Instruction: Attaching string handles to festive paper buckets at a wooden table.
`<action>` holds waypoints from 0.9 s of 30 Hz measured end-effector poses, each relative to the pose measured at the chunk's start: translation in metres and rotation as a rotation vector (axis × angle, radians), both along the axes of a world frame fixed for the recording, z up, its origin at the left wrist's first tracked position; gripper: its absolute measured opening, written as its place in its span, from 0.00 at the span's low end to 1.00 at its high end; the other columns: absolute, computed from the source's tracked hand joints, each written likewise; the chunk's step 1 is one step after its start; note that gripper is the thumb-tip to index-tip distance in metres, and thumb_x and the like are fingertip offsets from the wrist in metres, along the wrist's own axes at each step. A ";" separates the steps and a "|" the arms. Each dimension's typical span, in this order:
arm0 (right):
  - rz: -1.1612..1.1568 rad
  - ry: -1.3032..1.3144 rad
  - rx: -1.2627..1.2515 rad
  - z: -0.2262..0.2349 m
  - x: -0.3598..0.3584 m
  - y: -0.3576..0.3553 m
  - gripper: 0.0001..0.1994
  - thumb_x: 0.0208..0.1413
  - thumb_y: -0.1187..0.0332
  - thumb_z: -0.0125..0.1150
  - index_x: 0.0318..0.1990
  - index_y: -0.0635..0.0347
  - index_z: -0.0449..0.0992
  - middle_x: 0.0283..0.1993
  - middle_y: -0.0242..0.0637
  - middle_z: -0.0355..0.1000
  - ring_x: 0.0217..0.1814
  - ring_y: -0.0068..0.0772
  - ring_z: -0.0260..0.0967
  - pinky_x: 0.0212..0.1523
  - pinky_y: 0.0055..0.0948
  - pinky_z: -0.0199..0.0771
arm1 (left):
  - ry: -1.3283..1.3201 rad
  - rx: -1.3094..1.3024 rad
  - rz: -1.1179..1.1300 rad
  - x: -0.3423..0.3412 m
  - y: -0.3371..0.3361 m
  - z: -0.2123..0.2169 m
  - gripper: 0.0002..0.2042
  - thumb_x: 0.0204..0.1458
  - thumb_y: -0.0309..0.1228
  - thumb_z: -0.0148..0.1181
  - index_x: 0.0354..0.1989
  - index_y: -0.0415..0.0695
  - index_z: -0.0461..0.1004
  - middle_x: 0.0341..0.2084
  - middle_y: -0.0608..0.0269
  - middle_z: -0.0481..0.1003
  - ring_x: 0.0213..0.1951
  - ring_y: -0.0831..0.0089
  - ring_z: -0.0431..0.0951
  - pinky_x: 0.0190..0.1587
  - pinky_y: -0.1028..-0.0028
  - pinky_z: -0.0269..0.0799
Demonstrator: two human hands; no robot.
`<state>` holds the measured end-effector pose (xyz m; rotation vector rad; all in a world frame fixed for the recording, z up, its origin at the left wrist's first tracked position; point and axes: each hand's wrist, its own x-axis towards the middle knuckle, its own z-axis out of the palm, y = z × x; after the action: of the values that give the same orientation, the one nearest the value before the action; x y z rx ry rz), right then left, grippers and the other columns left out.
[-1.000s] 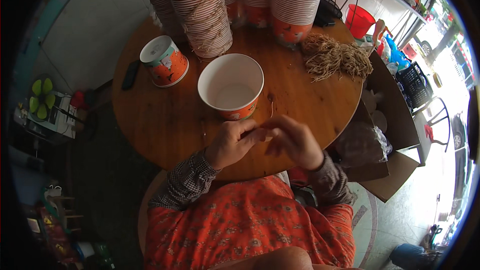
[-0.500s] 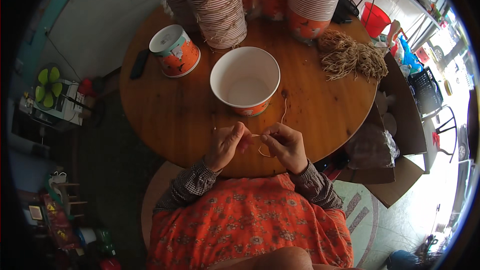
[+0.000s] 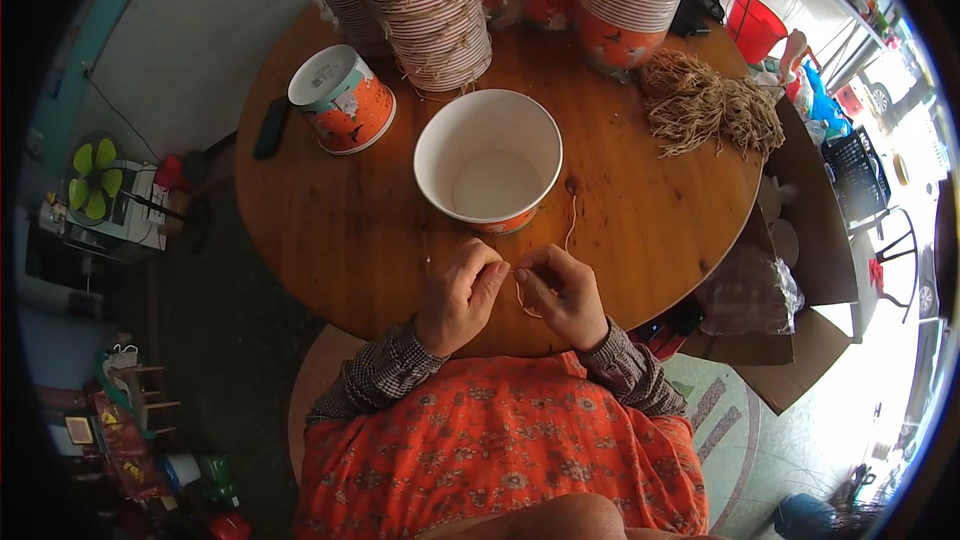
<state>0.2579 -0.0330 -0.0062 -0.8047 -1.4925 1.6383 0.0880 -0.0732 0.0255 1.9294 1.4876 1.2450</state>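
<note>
A thin pale string (image 3: 573,223) runs across the wood near the front of the table, and part of it loops below my fingers. My left hand (image 3: 460,298) is closed, its thumb and fingertips pinching the string. Facing it, my right hand (image 3: 563,290) pinches the same string, the fingertips of both hands nearly touching. The short piece between them is mostly hidden by the fingers. Just beyond my hands a large white-lined paper bucket (image 3: 488,155) stands upright and open, with an orange printed outside. Neither hand touches it.
The round wooden table (image 3: 640,230) holds an upside-down orange bucket (image 3: 345,100), a dark phone-like object (image 3: 271,128), tall nested bucket stacks (image 3: 430,15) at the back and a bundle of beige strings (image 3: 710,105) at the right. An open cardboard box (image 3: 815,230) stands beside the table.
My left hand has turned and come closer to my right, its fingertips closing on the string. The string stretch seen between the hands is now mostly covered.
</note>
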 end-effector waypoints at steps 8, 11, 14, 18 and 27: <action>-0.066 -0.022 0.178 -0.007 0.006 0.011 0.05 0.57 0.76 0.61 0.37 0.65 0.71 0.26 0.27 0.69 0.25 0.13 0.65 0.25 0.16 0.65 | 0.022 0.039 -0.053 0.006 0.011 0.000 0.05 0.57 0.25 0.56 0.32 0.38 0.67 0.25 0.58 0.68 0.26 0.64 0.70 0.29 0.71 0.66; -0.114 -0.039 0.243 -0.004 0.009 0.012 0.04 0.56 0.76 0.62 0.34 0.64 0.72 0.25 0.27 0.68 0.25 0.13 0.64 0.25 0.17 0.64 | 0.019 0.056 -0.065 0.009 0.015 0.001 0.05 0.54 0.20 0.57 0.34 0.38 0.67 0.26 0.57 0.68 0.27 0.63 0.70 0.30 0.70 0.67; -0.130 -0.117 0.249 -0.002 0.012 0.013 0.06 0.53 0.74 0.64 0.35 0.64 0.74 0.27 0.35 0.70 0.26 0.21 0.66 0.27 0.22 0.67 | 0.036 0.091 -0.073 0.011 0.018 0.004 0.05 0.53 0.19 0.58 0.35 0.38 0.68 0.27 0.57 0.68 0.28 0.63 0.71 0.31 0.70 0.69; -0.166 -0.094 0.297 -0.004 0.010 0.015 0.05 0.54 0.74 0.63 0.34 0.64 0.73 0.26 0.32 0.69 0.25 0.18 0.65 0.26 0.20 0.65 | 0.070 0.113 -0.082 0.013 0.023 0.004 0.06 0.52 0.18 0.57 0.36 0.37 0.68 0.28 0.56 0.69 0.30 0.62 0.72 0.33 0.70 0.70; -0.203 -0.015 0.248 -0.010 0.017 0.018 0.05 0.55 0.74 0.63 0.35 0.64 0.74 0.27 0.30 0.71 0.26 0.16 0.65 0.27 0.19 0.66 | 0.160 0.178 -0.090 0.021 0.030 0.004 0.07 0.50 0.15 0.58 0.36 0.38 0.69 0.29 0.56 0.70 0.32 0.61 0.74 0.35 0.69 0.71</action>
<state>0.2753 -0.0154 -0.0159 -0.8020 -1.5345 1.2720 0.1087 -0.0436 0.0293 2.2339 1.3872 1.2453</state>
